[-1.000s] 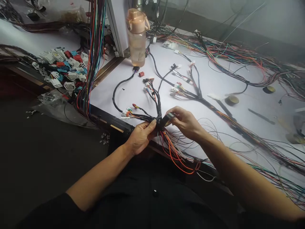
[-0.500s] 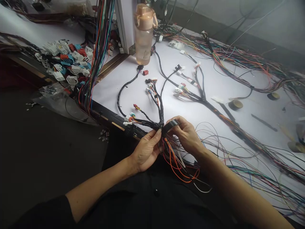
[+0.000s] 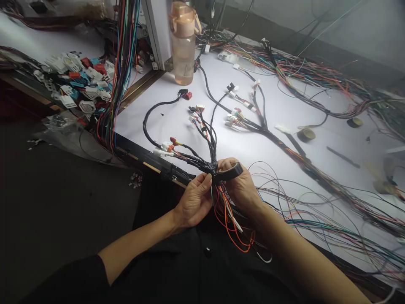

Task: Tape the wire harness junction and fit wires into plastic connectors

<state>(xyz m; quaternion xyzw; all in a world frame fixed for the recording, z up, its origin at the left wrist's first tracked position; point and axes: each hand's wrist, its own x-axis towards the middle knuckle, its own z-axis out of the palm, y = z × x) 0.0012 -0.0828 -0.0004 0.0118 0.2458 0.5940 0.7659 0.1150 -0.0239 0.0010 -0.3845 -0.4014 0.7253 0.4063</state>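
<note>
A wire harness (image 3: 202, 163) with black-taped branches meets at a junction near the table's front edge. My left hand (image 3: 194, 200) is closed on it just below the junction, thumb and fingers pinching the bundle. Beside it, my right hand (image 3: 242, 188) grips a roll of black tape (image 3: 232, 171), which lies close against the bundle. Loose orange, red and white wires (image 3: 232, 223) hang below my hands. White connectors (image 3: 164, 149) and a red connector (image 3: 173, 141) end the left branches; a black connector (image 3: 182, 92) tips the long curved one.
A water bottle (image 3: 183, 46) stands at the back. Left of it hangs a thick wire bundle (image 3: 125, 71) beside a pile of connectors (image 3: 85, 80). Another taped harness (image 3: 284, 147) crosses the table at right, near a tape roll (image 3: 306, 134) and many loose wires (image 3: 335, 228).
The tape roll has turned in my right hand, now showing its inner ring. The harness branches have shifted, and the black connector now lies against the red one. The view has moved slightly right.
</note>
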